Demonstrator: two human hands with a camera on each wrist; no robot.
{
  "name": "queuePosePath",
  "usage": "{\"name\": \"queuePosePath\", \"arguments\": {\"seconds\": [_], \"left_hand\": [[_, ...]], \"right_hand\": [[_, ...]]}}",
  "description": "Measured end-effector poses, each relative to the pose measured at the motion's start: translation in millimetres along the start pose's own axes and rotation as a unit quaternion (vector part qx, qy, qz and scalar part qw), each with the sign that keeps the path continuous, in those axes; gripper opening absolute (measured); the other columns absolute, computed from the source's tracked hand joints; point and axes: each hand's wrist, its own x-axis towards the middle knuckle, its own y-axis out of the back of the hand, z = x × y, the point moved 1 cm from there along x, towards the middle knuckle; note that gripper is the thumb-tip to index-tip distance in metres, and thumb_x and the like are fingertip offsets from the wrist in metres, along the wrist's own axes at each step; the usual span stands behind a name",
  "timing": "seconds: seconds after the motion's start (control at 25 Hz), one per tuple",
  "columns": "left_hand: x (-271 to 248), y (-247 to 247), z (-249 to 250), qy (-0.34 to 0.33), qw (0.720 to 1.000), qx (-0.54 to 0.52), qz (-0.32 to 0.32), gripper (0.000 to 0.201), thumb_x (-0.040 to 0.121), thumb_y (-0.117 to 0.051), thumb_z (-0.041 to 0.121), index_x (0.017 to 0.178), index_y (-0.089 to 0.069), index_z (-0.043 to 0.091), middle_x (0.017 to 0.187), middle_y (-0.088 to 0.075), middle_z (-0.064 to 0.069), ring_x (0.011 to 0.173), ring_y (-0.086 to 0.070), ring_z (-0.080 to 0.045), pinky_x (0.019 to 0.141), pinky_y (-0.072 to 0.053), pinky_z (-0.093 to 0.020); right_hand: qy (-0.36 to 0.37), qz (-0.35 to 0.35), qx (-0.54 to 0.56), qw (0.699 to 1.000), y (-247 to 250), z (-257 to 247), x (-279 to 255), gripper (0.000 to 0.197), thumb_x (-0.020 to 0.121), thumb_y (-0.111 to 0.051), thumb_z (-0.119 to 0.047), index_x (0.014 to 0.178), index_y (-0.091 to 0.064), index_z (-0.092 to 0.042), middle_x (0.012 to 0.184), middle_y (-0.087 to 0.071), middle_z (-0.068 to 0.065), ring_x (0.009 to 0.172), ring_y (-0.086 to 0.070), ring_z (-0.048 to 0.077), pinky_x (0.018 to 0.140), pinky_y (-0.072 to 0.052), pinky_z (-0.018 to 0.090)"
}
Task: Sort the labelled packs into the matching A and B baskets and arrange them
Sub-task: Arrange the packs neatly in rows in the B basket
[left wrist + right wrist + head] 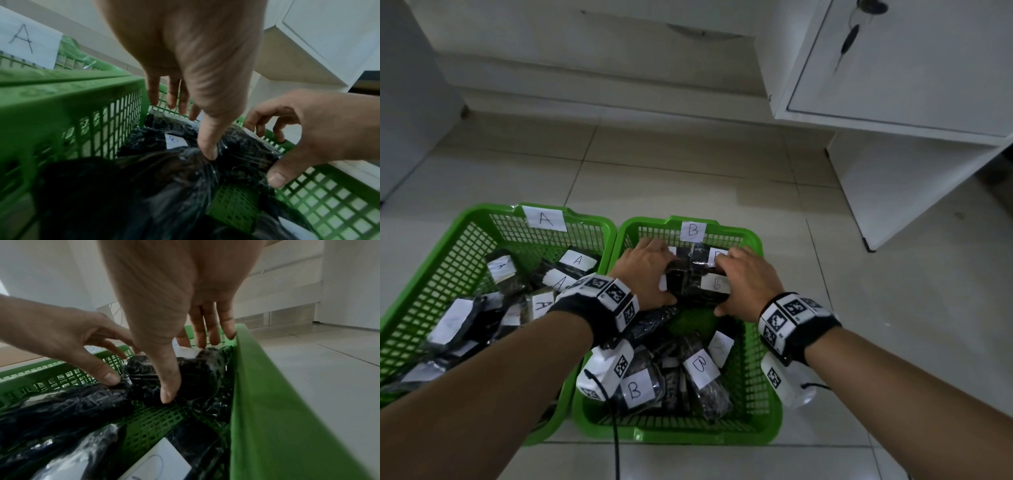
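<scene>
Two green mesh baskets stand side by side on the floor: the A basket [482, 214] on the left and the B basket [671, 435] on the right. Both hands are at the far end of the B basket. My left hand [654, 270] [191, 129] and my right hand [746, 277] [190, 368] hold black plastic-wrapped B packs [685, 287] [246, 146] [201, 378] from either side, with fingers over the far edge and thumbs on the near edge. More B packs [635, 389] lie loose at the near end. A packs [500, 270] fill the A basket.
A white cabinet [893, 68] stands at the right, with its lower panel [893, 188] close behind the B basket. A white wall and step run along the back. A black cable [616, 445] trails from my left wrist over the tiled floor [688, 171].
</scene>
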Motion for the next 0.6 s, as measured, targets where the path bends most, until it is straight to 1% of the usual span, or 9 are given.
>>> {"name": "queuePosePath", "arguments": {"seconds": [0.08, 0.12, 0.2, 0.28, 0.36, 0.44, 0.52, 0.56, 0.6], "left_hand": [[1, -5, -5, 0.019, 0.999, 0.005, -0.027, 0.083, 0.075, -0.072, 0.056, 0.142, -0.042, 0.018, 0.146, -0.033, -0.002, 0.135, -0.034, -0.024, 0.112, -0.037, -0.04], [2, -7, -7, 0.021, 0.999, -0.001, -0.033, 0.084, 0.076, -0.071, 0.056, 0.144, -0.04, 0.017, 0.148, -0.031, -0.003, 0.136, -0.033, -0.025, 0.112, -0.036, -0.039], [3, -9, -9, 0.017, 0.999, -0.007, -0.037, 0.085, 0.077, -0.069, 0.057, 0.145, -0.038, 0.017, 0.149, -0.03, -0.003, 0.136, -0.034, -0.025, 0.113, -0.036, -0.038], [5, -11, -12, 0.01, 0.999, -0.008, -0.035, 0.084, 0.077, -0.068, 0.058, 0.146, -0.038, 0.018, 0.15, -0.031, -0.002, 0.136, -0.035, -0.026, 0.112, -0.037, -0.04], [6, -13, -14, 0.007, 0.999, -0.005, -0.037, 0.084, 0.078, -0.068, 0.057, 0.147, -0.038, 0.019, 0.151, -0.03, -0.003, 0.137, -0.035, -0.026, 0.112, -0.037, -0.04], [7, -13, -15, 0.007, 0.999, -0.002, -0.038, 0.086, 0.079, -0.069, 0.057, 0.149, -0.035, 0.019, 0.154, -0.03, -0.003, 0.139, -0.035, -0.025, 0.113, -0.035, -0.039], [6, -10, -16, 0.004, 0.999, -0.009, -0.044, 0.088, 0.079, -0.068, 0.059, 0.15, -0.033, 0.019, 0.157, -0.028, -0.003, 0.141, -0.034, -0.023, 0.115, -0.033, -0.037], [5, -7, -17, 0.003, 0.999, -0.014, -0.045, 0.087, 0.08, -0.067, 0.059, 0.15, -0.034, 0.019, 0.157, -0.029, -0.003, 0.141, -0.035, -0.022, 0.115, -0.033, -0.036], [2, -5, -16, 0.0, 0.999, -0.02, -0.04, 0.082, 0.082, -0.065, 0.058, 0.148, -0.038, 0.019, 0.156, -0.033, -0.003, 0.14, -0.038, -0.022, 0.114, -0.034, -0.036]], "right_hand": [[-0.001, -0.026, -0.008, 1.0, -2, -2, 3, 0.07, 0.059, -0.093, -0.042, 0.114, -0.055, -0.018, 0.114, -0.054, -0.001, 0.108, -0.051, 0.019, 0.078, -0.043, 0.03], [-0.002, -0.033, -0.015, 0.999, -3, -3, 4, 0.068, 0.061, -0.093, -0.036, 0.115, -0.056, -0.017, 0.115, -0.055, 0.0, 0.109, -0.052, 0.021, 0.078, -0.044, 0.03], [-0.011, -0.018, -0.028, 0.999, -4, -6, 5, 0.059, 0.067, -0.09, -0.024, 0.116, -0.058, -0.013, 0.117, -0.055, 0.005, 0.111, -0.054, 0.024, 0.083, -0.049, 0.034], [-0.018, 0.005, -0.041, 0.999, -4, -10, 7, 0.049, 0.07, -0.087, -0.013, 0.112, -0.063, -0.008, 0.118, -0.056, 0.011, 0.112, -0.055, 0.029, 0.085, -0.053, 0.038], [-0.014, -0.01, -0.049, 0.999, -4, -16, 12, 0.039, 0.073, -0.084, -0.006, 0.107, -0.066, -0.006, 0.114, -0.061, 0.013, 0.109, -0.06, 0.031, 0.085, -0.055, 0.04], [-0.012, -0.03, -0.045, 0.998, -1, -20, 14, 0.039, 0.072, -0.085, -0.005, 0.106, -0.065, -0.006, 0.112, -0.064, 0.013, 0.106, -0.064, 0.031, 0.084, -0.055, 0.039], [-0.019, -0.041, -0.024, 0.999, 2, -19, 12, 0.057, 0.063, -0.093, -0.014, 0.11, -0.062, -0.008, 0.114, -0.063, 0.011, 0.106, -0.064, 0.03, 0.082, -0.053, 0.037], [-0.025, -0.042, -0.015, 0.999, 4, -17, 11, 0.068, 0.058, -0.096, -0.021, 0.113, -0.059, -0.009, 0.116, -0.062, 0.01, 0.107, -0.063, 0.029, 0.081, -0.051, 0.036], [-0.033, -0.042, -0.01, 0.999, 6, -15, 7, 0.073, 0.056, -0.097, -0.027, 0.116, -0.058, -0.01, 0.117, -0.06, 0.01, 0.108, -0.061, 0.029, 0.079, -0.05, 0.035]]}}
